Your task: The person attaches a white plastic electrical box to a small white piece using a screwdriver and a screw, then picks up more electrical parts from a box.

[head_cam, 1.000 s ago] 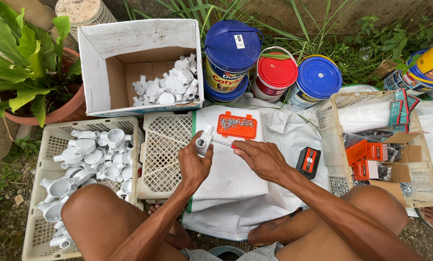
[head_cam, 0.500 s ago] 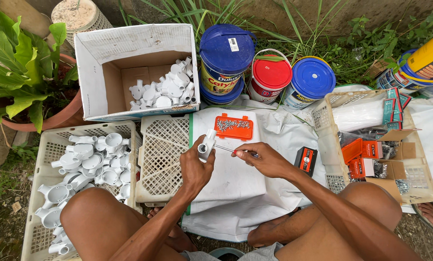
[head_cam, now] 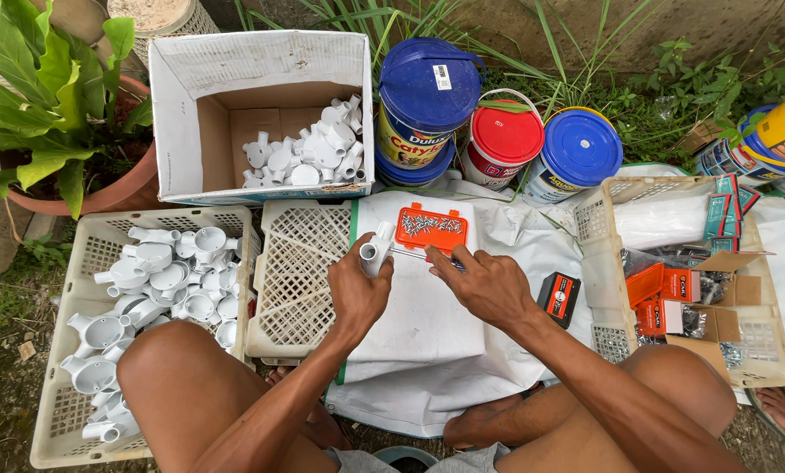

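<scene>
My left hand (head_cam: 358,291) grips a white plastic conduit fitting (head_cam: 376,248) and holds it upright over an upturned cream crate (head_cam: 298,271) draped with white sheet. My right hand (head_cam: 482,285) holds a thin screwdriver (head_cam: 423,256) whose tip points left at the fitting. Just beyond both hands lies an open orange tray of small screws (head_cam: 431,228). Several more white fittings fill the cream crate (head_cam: 77,385) by my left knee. Others lie in the open cardboard box (head_cam: 191,96) at the back.
Two blue-lidded paint buckets (head_cam: 429,88) (head_cam: 578,147) and a red-lidded one (head_cam: 506,136) stand behind. A crate (head_cam: 764,350) on the right holds orange boxes and packets. A small black-and-orange box (head_cam: 560,296) lies near my right wrist. A potted plant (head_cam: 33,105) stands far left.
My right hand has drawn back from the orange tray and brought the screwdriver level against the fitting. The left hand has kept the fitting in about the same spot.
</scene>
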